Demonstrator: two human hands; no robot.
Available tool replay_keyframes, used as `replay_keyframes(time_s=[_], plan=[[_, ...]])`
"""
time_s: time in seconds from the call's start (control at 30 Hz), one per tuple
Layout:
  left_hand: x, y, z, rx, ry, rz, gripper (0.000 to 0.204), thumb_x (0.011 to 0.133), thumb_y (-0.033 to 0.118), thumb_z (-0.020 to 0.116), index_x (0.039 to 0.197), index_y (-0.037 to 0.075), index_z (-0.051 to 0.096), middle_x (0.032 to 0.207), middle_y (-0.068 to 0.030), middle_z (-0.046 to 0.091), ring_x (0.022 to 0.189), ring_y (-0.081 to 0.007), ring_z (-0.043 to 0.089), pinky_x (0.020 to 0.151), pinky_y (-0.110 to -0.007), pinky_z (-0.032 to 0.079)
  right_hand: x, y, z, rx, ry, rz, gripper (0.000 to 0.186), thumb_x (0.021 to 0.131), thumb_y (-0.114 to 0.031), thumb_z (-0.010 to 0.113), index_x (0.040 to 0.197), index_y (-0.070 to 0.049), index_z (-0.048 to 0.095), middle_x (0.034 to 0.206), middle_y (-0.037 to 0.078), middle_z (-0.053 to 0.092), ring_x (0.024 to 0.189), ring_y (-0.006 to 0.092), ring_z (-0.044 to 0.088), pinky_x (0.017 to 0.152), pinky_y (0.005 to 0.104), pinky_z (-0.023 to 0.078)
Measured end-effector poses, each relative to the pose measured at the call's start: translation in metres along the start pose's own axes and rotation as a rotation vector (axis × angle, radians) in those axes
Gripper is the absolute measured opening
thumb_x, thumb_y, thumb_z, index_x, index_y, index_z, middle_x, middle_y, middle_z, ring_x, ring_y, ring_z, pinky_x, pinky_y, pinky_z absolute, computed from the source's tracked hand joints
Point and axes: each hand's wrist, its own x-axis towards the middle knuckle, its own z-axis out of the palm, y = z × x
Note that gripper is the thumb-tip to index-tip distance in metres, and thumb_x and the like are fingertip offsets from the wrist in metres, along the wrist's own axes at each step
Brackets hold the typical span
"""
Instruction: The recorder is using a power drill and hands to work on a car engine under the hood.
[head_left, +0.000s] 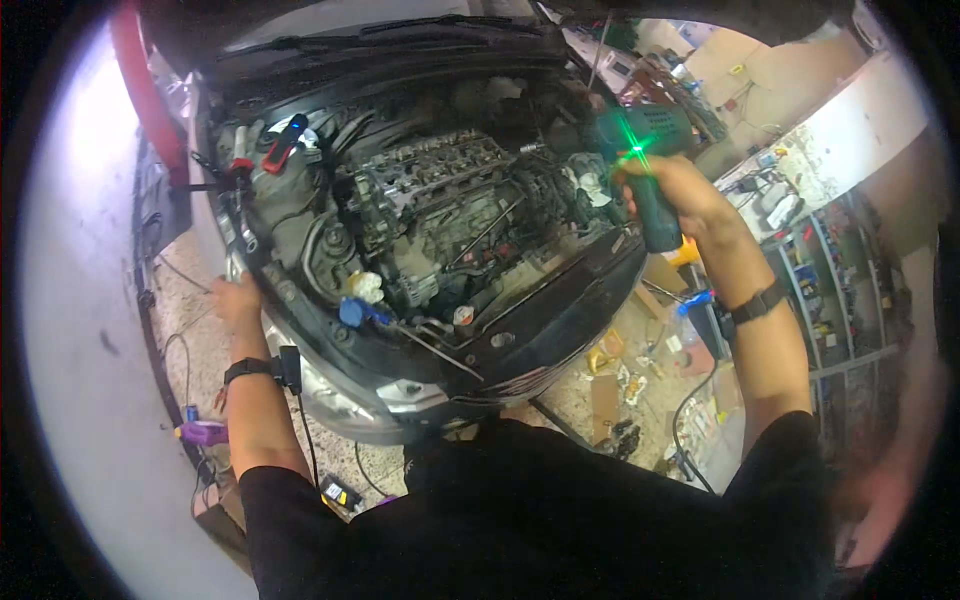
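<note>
My right hand (pixel 672 190) is closed round the grip of a dark green cordless impact wrench (pixel 655 125), held above the right side of the engine bay. Its nose points left and carries a socket (pixel 533 148). A bright green light glows on the tool by my fingers. Left of it lies the uncovered engine (pixel 435 170), its top parts exposed. My left hand (pixel 237 300) rests on the edge of the car's left-side fender (pixel 275 325), fingers partly visible and apart, with nothing seen in them.
A red and black work light (pixel 286 143) lies at the bay's left. A blue-capped item (pixel 352 311) and a long thin rod (pixel 440 352) sit by the front edge. Boxes, cables and a purple bottle (pixel 203 432) lie on the floor. Shelves (pixel 835 285) stand at right.
</note>
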Motion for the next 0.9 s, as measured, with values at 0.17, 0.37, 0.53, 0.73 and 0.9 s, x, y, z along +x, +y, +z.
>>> replay_keyframes(time_s=[0.17, 0.37, 0.53, 0.73, 0.9], plan=[[0.005, 0.032, 0.009, 0.161, 0.045, -0.087, 0.063, 0.076, 0.047, 0.066, 0.119, 0.004, 0.050, 0.113, -0.0212, 0.055, 0.106, -0.0367, 0.053, 0.090, -0.046, 0.042, 0.128, -0.034, 0.016, -0.192, -0.049, 0.095, 0.017, 0.087, -0.022, 0.063, 0.087, -0.005, 0.061, 0.069, 0.005, 0.060, 0.057, 0.0142, 0.057, 0.054, 0.0300, 0.050], [0.008, 0.036, 0.033, 0.177, 0.130, 0.002, 0.062, 0.075, 0.036, 0.069, 0.121, 0.000, 0.047, 0.113, -0.0219, 0.054, 0.106, -0.0391, 0.052, 0.093, -0.047, 0.040, 0.319, -0.027, 0.034, -0.338, -0.193, 0.153, 0.023, 0.086, -0.026, 0.062, 0.075, -0.005, 0.060, 0.066, 0.007, 0.060, 0.054, 0.0182, 0.057, 0.054, 0.0332, 0.048], [0.023, 0.012, 0.055, 0.114, 0.140, 0.107, 0.064, 0.078, 0.028, 0.067, 0.128, -0.003, 0.044, 0.121, -0.0240, 0.053, 0.114, -0.0405, 0.049, 0.099, -0.045, 0.037, 0.483, 0.004, 0.045, -0.537, -0.418, 0.097, 0.025, 0.087, -0.023, 0.059, 0.072, -0.003, 0.060, 0.065, 0.008, 0.059, 0.059, 0.0184, 0.058, 0.058, 0.0326, 0.048], [0.024, 0.014, 0.051, 0.110, 0.021, 0.041, 0.059, 0.082, 0.019, 0.066, 0.132, -0.003, 0.042, 0.130, -0.0233, 0.049, 0.122, -0.0380, 0.045, 0.104, -0.043, 0.033, 0.546, 0.031, 0.088, -0.587, -0.275, 0.187, 0.023, 0.084, -0.025, 0.061, 0.075, -0.003, 0.062, 0.068, 0.009, 0.061, 0.060, 0.0216, 0.059, 0.060, 0.0352, 0.048], [0.031, -0.006, 0.068, 0.052, 0.068, 0.087, 0.059, 0.082, 0.018, 0.065, 0.132, -0.003, 0.042, 0.130, -0.0232, 0.049, 0.123, -0.0368, 0.045, 0.104, -0.041, 0.032, 0.622, 0.061, 0.072, -0.806, -0.359, 0.044, 0.023, 0.080, -0.029, 0.063, 0.076, -0.006, 0.066, 0.074, 0.008, 0.066, 0.073, 0.0234, 0.061, 0.075, 0.0389, 0.046]])
